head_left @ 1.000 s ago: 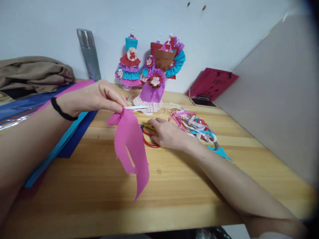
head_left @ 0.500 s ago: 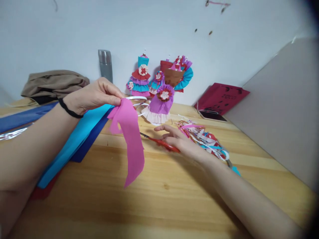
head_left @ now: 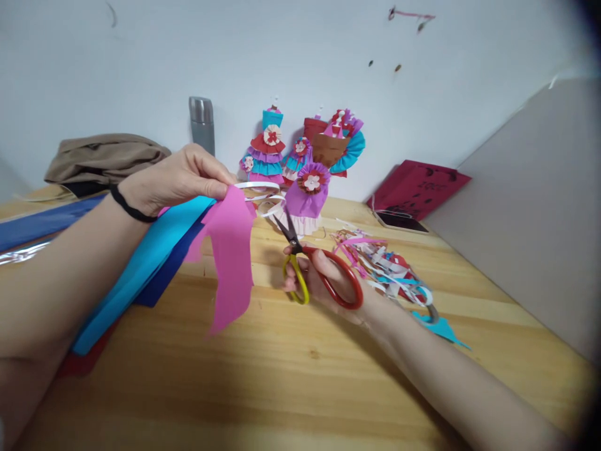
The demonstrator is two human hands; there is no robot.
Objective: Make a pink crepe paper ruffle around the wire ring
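My left hand (head_left: pixel 192 175) pinches the top of a pink crepe paper strip (head_left: pixel 231 260), which hangs down over the table. Loops of narrow white ribbon (head_left: pixel 258 186) stick out just beyond those fingertips. My right hand (head_left: pixel 323 279) holds scissors (head_left: pixel 293 241) with one red and one yellow handle loop. Their dark blades are parted and point up toward the white ribbon, apart from the pink strip. Light blue paper (head_left: pixel 141 269) and dark blue paper (head_left: pixel 164 275) lie under my left forearm.
Several small crepe paper dresses, one of them purple (head_left: pixel 305 200), stand by the wall. Coloured scraps (head_left: pixel 385 269) heap at the right, before a phone (head_left: pixel 401 221) and a dark pink bag (head_left: pixel 413 185). At the back left are a grey flask (head_left: pixel 202 128) and brown cloth (head_left: pixel 103 160).
My right hand has turned the scissors upright, their blades now spread and higher. The pink strip has swung left and shifted in the left fingers. A light blue scrap at the right shows more.
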